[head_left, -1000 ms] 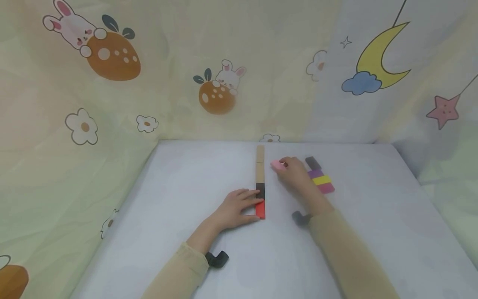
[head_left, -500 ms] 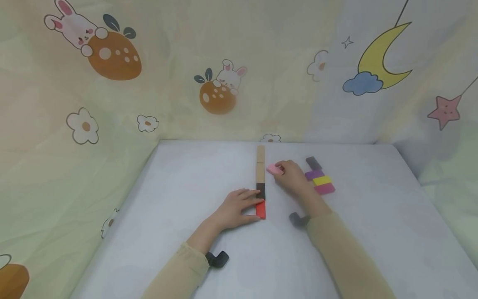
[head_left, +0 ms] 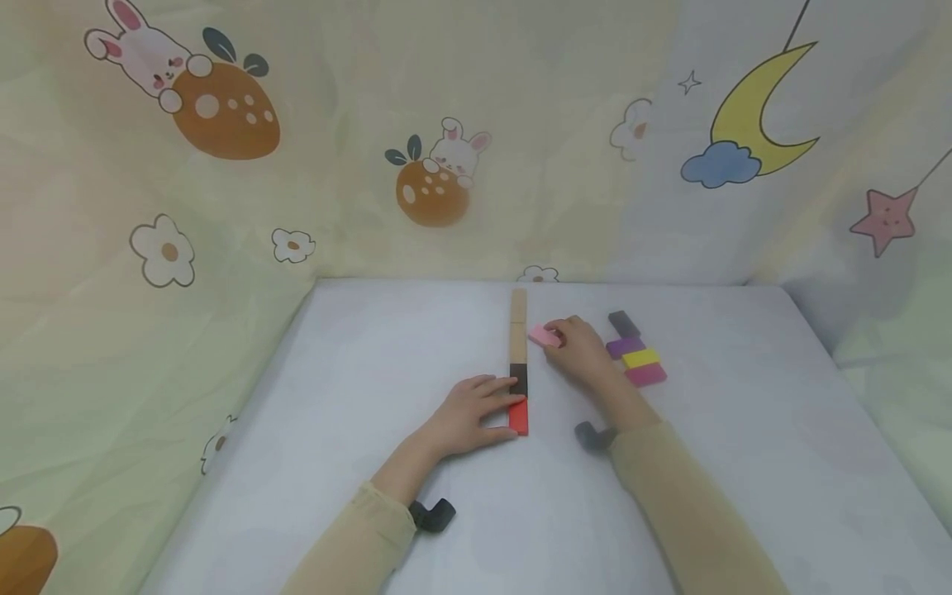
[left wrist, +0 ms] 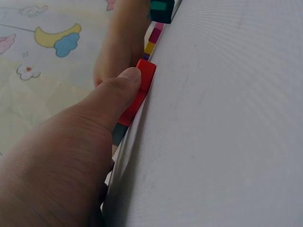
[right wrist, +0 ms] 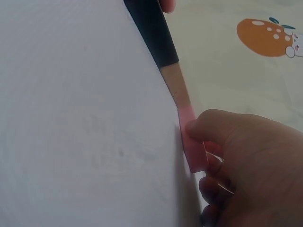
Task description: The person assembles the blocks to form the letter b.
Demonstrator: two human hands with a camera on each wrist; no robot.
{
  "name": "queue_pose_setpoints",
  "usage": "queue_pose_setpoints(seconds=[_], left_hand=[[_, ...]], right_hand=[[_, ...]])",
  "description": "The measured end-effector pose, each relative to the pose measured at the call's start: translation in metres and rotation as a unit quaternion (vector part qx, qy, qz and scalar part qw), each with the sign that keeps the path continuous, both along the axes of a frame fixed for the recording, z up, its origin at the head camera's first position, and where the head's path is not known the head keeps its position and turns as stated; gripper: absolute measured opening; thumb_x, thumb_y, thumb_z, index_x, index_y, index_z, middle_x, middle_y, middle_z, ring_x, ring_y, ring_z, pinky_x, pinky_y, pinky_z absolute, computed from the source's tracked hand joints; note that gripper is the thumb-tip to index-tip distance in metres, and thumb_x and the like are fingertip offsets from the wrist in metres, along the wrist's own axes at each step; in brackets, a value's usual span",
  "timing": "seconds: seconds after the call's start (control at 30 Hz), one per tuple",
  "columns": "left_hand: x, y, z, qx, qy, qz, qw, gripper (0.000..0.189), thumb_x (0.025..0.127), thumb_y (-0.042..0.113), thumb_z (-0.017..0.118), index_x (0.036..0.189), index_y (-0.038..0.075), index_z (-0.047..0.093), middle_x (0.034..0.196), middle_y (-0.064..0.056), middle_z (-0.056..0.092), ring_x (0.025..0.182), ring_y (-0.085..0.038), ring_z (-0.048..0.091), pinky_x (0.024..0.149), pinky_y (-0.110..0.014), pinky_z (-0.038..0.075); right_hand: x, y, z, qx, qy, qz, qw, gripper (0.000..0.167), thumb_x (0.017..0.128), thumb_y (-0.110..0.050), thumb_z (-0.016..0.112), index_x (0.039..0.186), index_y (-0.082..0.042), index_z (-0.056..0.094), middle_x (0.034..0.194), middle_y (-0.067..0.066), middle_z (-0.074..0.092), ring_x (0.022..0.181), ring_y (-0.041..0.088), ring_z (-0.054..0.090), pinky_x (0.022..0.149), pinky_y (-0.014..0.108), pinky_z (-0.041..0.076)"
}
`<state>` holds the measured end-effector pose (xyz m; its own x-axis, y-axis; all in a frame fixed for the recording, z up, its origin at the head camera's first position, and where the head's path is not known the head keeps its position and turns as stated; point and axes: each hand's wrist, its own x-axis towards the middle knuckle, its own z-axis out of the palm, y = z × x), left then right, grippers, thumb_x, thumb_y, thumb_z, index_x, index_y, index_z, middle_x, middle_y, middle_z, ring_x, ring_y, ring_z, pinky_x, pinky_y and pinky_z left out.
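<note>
A straight row of flat blocks runs away from me on the white table (head_left: 335, 372): a red block (head_left: 519, 418) nearest, then a black block (head_left: 519, 378), then two wood-coloured blocks (head_left: 518, 340). My left hand (head_left: 463, 417) lies at the row's near end, its extended fingers on the black and red blocks. In the left wrist view its thumb (left wrist: 120, 87) touches the red block. Between thumb and fingers, my right hand (head_left: 580, 351) pinches a pink block (right wrist: 191, 142), just right of the wood-coloured ones. Any gap between pink block and row is hard to judge.
Right of my right hand lie a dark grey block (head_left: 624, 323), a purple block (head_left: 625, 347), a yellow block (head_left: 641, 359) and a magenta block (head_left: 645, 375), close together. A printed cloth (head_left: 357, 165) hangs behind and beside the table.
My right hand has moved slightly left and nearer to me, bringing the pink block closer to the row. The left hand has stayed where it was.
</note>
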<state>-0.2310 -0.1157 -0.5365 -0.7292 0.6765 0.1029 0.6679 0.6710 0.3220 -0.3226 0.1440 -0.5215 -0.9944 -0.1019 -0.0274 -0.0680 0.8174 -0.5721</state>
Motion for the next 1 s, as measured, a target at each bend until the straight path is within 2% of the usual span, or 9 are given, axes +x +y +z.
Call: queue_pose_setpoints(seconds=[0.23, 0.5, 0.77, 1.0], left_hand=[[0.0, 0.0, 0.002, 0.001, 0.001, -0.002, 1.0, 0.058, 0.092, 0.063, 0.056, 0.144, 0.041, 0.048, 0.158, 0.014, 0.036, 0.145, -0.024, 0.034, 0.12, -0.047, 0.028], [-0.001, 0.0, 0.0, -0.001, 0.001, -0.002, 1.0, 0.058, 0.091, 0.064, 0.055, 0.144, 0.041, 0.047, 0.158, 0.015, 0.035, 0.146, -0.023, 0.034, 0.12, -0.047, 0.028], [-0.001, 0.0, 0.0, -0.007, 0.0, 0.002, 1.0, 0.058, 0.091, 0.065, 0.055, 0.144, 0.042, 0.047, 0.158, 0.015, 0.035, 0.146, -0.022, 0.034, 0.12, -0.047, 0.028], [-0.001, 0.0, 0.0, -0.008, -0.001, 0.002, 1.0, 0.058, 0.091, 0.064, 0.055, 0.144, 0.042, 0.047, 0.158, 0.015, 0.035, 0.146, -0.022, 0.034, 0.12, -0.047, 0.029]], right_hand=[[-0.003, 0.0, -0.001, 0.006, 0.02, 0.015, 0.9997, 0.045, 0.09, -0.027, 0.067, 0.133, -0.018, 0.06, 0.119, 0.01, 0.057, 0.099, 0.026, 0.056, 0.085, 0.043, 0.052], [-0.007, 0.002, -0.002, 0.004, 0.025, 0.028, 0.9993, 0.043, 0.091, -0.027, 0.067, 0.133, -0.019, 0.06, 0.119, 0.01, 0.057, 0.1, 0.026, 0.055, 0.087, 0.043, 0.05], [-0.008, 0.003, 0.0, -0.003, 0.017, 0.037, 0.9992, 0.042, 0.091, -0.026, 0.066, 0.133, -0.019, 0.061, 0.12, 0.01, 0.057, 0.1, 0.026, 0.055, 0.087, 0.043, 0.049], [-0.013, 0.006, -0.001, -0.005, -0.005, 0.042, 0.9991, 0.043, 0.093, -0.026, 0.065, 0.135, -0.021, 0.06, 0.127, 0.011, 0.055, 0.111, 0.029, 0.055, 0.097, 0.05, 0.049]])
